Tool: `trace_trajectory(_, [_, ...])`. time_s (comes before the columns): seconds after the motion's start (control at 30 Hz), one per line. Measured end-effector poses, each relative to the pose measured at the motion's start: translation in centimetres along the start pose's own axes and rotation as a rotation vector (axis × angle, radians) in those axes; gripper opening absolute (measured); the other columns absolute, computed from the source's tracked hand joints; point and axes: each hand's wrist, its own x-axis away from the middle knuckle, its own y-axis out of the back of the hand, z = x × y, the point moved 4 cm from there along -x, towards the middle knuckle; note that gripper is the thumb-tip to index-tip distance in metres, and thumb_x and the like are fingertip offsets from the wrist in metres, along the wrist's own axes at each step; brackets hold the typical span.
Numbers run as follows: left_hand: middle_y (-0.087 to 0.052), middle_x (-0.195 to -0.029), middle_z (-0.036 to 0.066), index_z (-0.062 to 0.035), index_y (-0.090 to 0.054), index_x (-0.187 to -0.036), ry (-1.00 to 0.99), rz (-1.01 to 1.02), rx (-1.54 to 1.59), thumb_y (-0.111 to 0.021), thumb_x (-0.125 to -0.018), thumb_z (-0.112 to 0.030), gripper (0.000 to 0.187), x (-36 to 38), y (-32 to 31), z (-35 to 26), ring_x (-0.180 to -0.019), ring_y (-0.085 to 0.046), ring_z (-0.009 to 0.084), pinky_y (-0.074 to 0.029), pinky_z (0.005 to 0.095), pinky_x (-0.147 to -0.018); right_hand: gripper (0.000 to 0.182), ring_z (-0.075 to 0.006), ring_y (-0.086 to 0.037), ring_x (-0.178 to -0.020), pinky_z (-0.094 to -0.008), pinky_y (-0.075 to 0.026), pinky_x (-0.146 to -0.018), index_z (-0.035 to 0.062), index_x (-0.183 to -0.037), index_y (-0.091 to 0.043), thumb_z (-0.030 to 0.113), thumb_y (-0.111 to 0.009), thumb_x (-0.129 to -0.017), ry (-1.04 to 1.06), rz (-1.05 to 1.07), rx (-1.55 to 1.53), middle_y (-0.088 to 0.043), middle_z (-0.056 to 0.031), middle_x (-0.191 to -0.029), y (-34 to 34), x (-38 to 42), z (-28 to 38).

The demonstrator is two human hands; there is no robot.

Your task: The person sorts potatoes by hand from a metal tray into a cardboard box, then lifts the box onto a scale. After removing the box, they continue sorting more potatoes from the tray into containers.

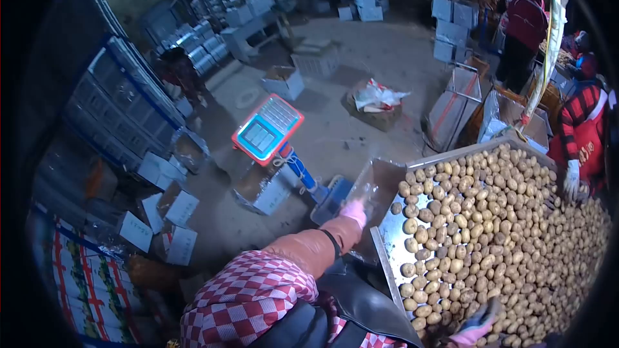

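A pink glove covers my left hand (354, 211), which reaches over a box (382, 180) lined with clear plastic beside the sorting table. Its fingers are blurred, and whatever they hold cannot be made out. My right hand (478, 326), in a pink and grey glove, rests at the near edge of the heap of potatoes (490, 238), its fingers stretched out against them. The potatoes cover most of a metal table (394, 235), whose bare surface shows at the left edge.
A scale with a red-rimmed display (268, 130) stands left of the box. Open cartons (267, 190) lie on the floor. At the right, a person in red checks (583, 122) has a white-gloved hand on the potatoes. Another person (525, 26) stands farther back.
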Motion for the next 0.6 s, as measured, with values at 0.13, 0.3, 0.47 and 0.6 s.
trace_trajectory(0.13, [-0.057,-0.139,0.007,-0.0237,-0.053,-0.138,-0.285,-0.036,0.122,-0.053,-0.088,-0.009,0.052,2.3,0.2,-5.0,-0.131,-0.05,0.0324,-0.034,0.0485,-0.111,0.039,-0.0267,-0.05,-0.13,-0.0374,-0.041,-0.109,-0.0028,-0.135,-0.053,-0.004,-0.048,-0.096,0.642,0.214,0.665,-0.056,-0.0159,-0.135,-9.8,-3.3,14.4])
trace_trajectory(0.3, [-0.053,-0.142,0.015,-0.0227,-0.055,-0.137,-0.389,0.009,0.106,-0.053,-0.083,-0.002,0.057,3.2,-1.9,-6.8,-0.133,-0.047,0.0332,-0.035,0.0452,-0.112,0.034,-0.0339,-0.061,-0.115,-0.0402,-0.047,-0.099,-0.005,-0.125,-0.059,-0.006,-0.054,-0.092,1.188,0.525,0.747,-0.062,-0.021,-0.123,-18.0,-1.4,29.8])
trace_trajectory(0.47, [-0.052,-0.141,0.018,-0.0205,-0.06,-0.132,-0.473,-0.021,0.17,-0.05,-0.08,0.006,0.059,5.6,1.0,-9.0,-0.134,-0.046,0.0355,-0.036,0.0431,-0.113,0.038,-0.0362,-0.065,-0.098,-0.0436,-0.053,-0.087,-0.003,-0.111,-0.064,-0.004,-0.066,-0.072,1.416,0.852,0.702,-0.067,-0.0178,-0.103,-22.7,3.7,37.7])
trace_trajectory(0.6, [-0.057,-0.135,0.018,-0.0173,-0.064,-0.127,-0.6,-0.069,0.343,-0.044,-0.077,0.012,0.061,6.4,2.5,-10.6,-0.129,-0.05,0.0351,-0.039,0.0397,-0.111,0.043,-0.0346,-0.066,-0.09,-0.0441,-0.053,-0.08,0.0,-0.107,-0.067,0.01,-0.07,-0.065,1.478,0.945,0.726,-0.067,-0.0143,-0.097,-24.4,6.5,40.7])
